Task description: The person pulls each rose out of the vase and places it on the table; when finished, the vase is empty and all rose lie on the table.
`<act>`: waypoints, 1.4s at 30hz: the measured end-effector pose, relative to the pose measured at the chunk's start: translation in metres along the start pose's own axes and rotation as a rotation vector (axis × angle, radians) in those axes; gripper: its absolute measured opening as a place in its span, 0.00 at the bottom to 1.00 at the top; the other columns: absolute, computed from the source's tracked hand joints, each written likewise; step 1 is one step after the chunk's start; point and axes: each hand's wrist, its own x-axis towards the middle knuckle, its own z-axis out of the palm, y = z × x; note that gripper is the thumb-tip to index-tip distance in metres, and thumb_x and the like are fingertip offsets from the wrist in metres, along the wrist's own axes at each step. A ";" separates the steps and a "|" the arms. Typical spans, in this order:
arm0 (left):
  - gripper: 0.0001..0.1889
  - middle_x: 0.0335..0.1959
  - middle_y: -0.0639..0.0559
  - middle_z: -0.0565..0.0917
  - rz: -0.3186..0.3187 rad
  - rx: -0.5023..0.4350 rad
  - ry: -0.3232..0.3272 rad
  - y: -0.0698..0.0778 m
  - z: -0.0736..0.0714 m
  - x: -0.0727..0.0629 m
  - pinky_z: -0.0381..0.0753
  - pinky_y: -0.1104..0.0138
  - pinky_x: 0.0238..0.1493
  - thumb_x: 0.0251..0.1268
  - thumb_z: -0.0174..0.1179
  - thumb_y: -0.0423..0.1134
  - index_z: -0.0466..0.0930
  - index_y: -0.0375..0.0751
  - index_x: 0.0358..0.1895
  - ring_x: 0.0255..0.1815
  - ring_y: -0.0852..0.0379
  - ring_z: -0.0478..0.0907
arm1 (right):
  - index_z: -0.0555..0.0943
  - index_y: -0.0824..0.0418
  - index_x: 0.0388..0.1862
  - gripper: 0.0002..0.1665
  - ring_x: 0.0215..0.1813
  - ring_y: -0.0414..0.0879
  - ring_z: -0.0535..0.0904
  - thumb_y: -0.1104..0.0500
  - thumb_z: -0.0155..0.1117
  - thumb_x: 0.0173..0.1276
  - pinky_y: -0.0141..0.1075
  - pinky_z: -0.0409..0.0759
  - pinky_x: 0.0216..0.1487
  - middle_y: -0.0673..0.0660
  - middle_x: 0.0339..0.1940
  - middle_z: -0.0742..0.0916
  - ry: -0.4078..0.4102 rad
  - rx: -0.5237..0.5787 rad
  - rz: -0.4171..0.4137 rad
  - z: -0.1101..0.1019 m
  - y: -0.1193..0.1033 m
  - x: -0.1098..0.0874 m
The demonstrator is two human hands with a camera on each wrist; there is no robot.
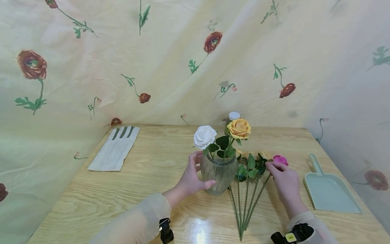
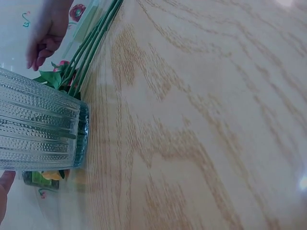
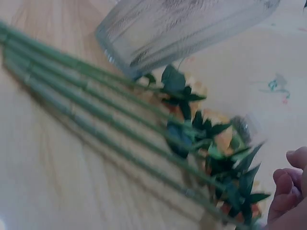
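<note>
My left hand [image 1: 190, 174] holds a ribbed clear glass vase [image 1: 217, 176] from its left side, thumb across the front and fingers reaching behind. In the vase stand a white rose [image 1: 204, 137] and a yellow-orange rose [image 1: 239, 128] with dark green leaves. My right hand [image 1: 284, 179] hovers over the heads of several artificial roses lying on the table, fingers loosely bent and nothing visible in them. Their green stems [image 1: 243, 210] converge toward the front edge. A magenta rose [image 1: 280, 160] shows just behind the right fingertips; peach roses [image 3: 223, 139] lie beside it.
A pale green dustpan [image 1: 332, 191] lies at the right of the wooden table [image 1: 146, 183]. At the back left is a light cloth pouch [image 1: 114, 152] with dark green utensil ends. A white-capped jar [image 1: 234, 116] stands behind the vase, before the floral curtain [image 1: 170, 51].
</note>
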 end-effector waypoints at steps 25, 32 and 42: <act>0.47 0.57 0.41 0.65 0.001 -0.011 -0.003 0.001 0.000 0.001 0.68 0.50 0.57 0.42 0.70 0.36 0.47 0.40 0.65 0.58 0.47 0.64 | 0.77 0.67 0.56 0.26 0.47 0.34 0.78 0.51 0.62 0.66 0.24 0.75 0.46 0.41 0.44 0.84 -0.243 0.442 -0.330 0.010 -0.097 -0.027; 0.48 0.57 0.41 0.65 0.007 -0.005 0.002 0.001 0.000 0.000 0.69 0.50 0.57 0.41 0.70 0.36 0.47 0.39 0.65 0.58 0.47 0.65 | 0.72 0.75 0.57 0.27 0.45 0.33 0.78 0.57 0.61 0.67 0.24 0.75 0.47 0.41 0.39 0.84 -0.262 0.510 -0.303 0.017 -0.110 -0.031; 0.48 0.57 0.40 0.65 0.011 -0.004 0.009 0.000 0.001 0.001 0.69 0.49 0.56 0.41 0.70 0.34 0.47 0.39 0.65 0.58 0.44 0.64 | 0.77 0.65 0.48 0.15 0.45 0.39 0.76 0.57 0.61 0.66 0.32 0.76 0.47 0.44 0.38 0.82 -0.255 0.566 -0.238 0.029 -0.123 -0.032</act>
